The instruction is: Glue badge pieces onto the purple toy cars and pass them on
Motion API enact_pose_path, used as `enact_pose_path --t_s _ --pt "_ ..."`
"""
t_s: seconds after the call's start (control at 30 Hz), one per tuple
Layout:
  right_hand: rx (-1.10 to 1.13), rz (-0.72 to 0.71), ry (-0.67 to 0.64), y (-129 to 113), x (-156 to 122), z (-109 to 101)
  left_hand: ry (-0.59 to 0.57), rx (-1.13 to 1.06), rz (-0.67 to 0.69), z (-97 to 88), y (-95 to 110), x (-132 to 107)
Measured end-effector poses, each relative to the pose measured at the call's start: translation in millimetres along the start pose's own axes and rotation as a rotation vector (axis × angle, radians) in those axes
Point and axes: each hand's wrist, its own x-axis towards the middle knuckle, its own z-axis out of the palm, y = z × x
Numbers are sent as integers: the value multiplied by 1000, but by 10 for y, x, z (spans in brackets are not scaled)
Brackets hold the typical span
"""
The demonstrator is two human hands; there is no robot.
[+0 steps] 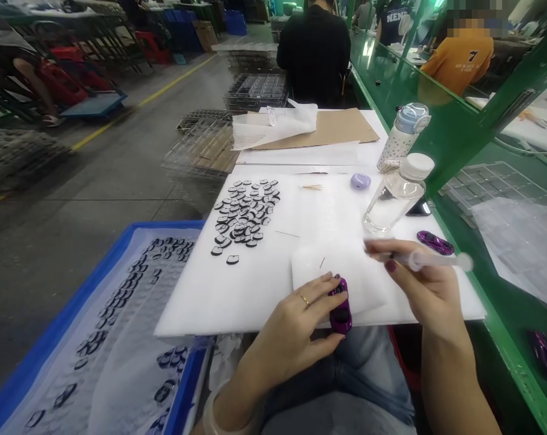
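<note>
My left hand (303, 320) is closed around a purple toy car (341, 317) at the front edge of the white table, fingers on its left side and top. In my right hand (430, 290) is a clear syringe (418, 261), held level, its plunger end pointing right; its tip is blurred. A thin white foam sheet (309, 266) lies under the car. Many small black-rimmed pieces (246, 214) are spread over the left of the table. Another purple toy car (435, 242) rests behind my right hand.
A clear bottle (393, 199), a dotted bottle (402, 133) and a lilac case (360, 180) stand at the right. Cardboard (346, 130) lies at the back. A blue tray (132, 241) with more pieces sits low left. A green rail (495, 338) borders the right; a person in black (313, 54) sits ahead.
</note>
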Motion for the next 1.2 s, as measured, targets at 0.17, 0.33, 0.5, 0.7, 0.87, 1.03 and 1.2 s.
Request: enact_pose_path --t_s 0.17,0.33,0.5,0.7,0.87,1.03,1.2 --pt "220 29 -135 98 -79 166 260 46 -91 191 92 103" --pt "591 53 -247 -35 -10 233 358 9 -149 285 133 117" --pt "959 205 -208 -180 28 346 373 -29 -177 283 129 114" --pt "970 272 -172 -72 19 397 367 -34 -178 284 131 113" --pt "962 249 -235 -64 14 384 372 -36 -186 292 123 112" --pt "998 205 -245 -65 0 405 373 -31 -182 290 128 108" --pt "953 194 -233 -75 -12 408 372 -21 -177 289 133 111"
